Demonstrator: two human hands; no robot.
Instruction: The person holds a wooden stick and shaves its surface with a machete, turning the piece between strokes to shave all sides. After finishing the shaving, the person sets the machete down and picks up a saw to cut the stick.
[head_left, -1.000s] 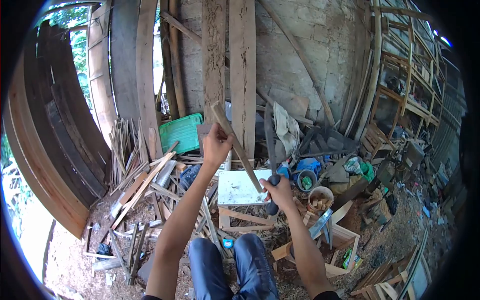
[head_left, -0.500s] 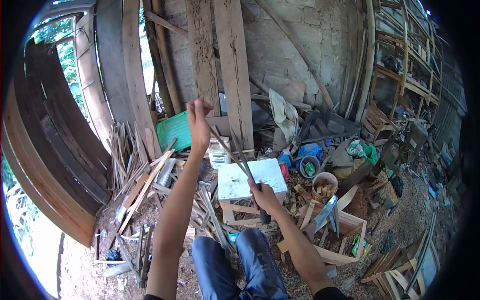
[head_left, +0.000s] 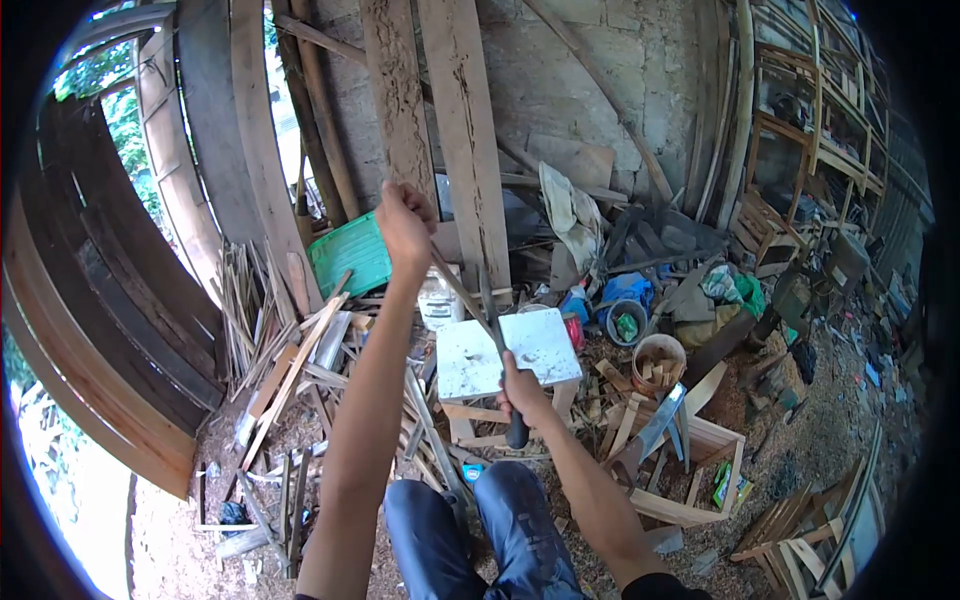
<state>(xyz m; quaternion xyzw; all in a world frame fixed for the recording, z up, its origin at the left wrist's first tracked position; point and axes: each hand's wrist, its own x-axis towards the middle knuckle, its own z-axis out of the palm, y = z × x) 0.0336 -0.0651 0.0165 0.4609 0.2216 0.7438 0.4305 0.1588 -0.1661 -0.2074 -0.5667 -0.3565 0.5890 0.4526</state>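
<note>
Raised over the stool, my left hand [head_left: 405,232] is closed around the upper end of a thin wooden stick [head_left: 455,283]. The stick slants down to the right, and its lower part meets or crosses the blade of a long knife [head_left: 489,305]. My right hand [head_left: 524,392] grips this knife near its dark handle, whose end shows below the fist. The blade points up and away from me. Beneath both hands stands a small stool [head_left: 460,375] with a white top, scattered with dark bits.
A handsaw [head_left: 660,422] leans in a wooden frame [head_left: 735,470] at the right. Behind it is a bucket [head_left: 660,350] holding wood pieces. A green crate [head_left: 345,258] and a white tub [head_left: 440,305] stand behind the stool. Wood strips [head_left: 290,385] lie to the left.
The knife stands more upright, its tip further right and its handle end further left. My left hand has shifted slightly right, with the stick still in it.
</note>
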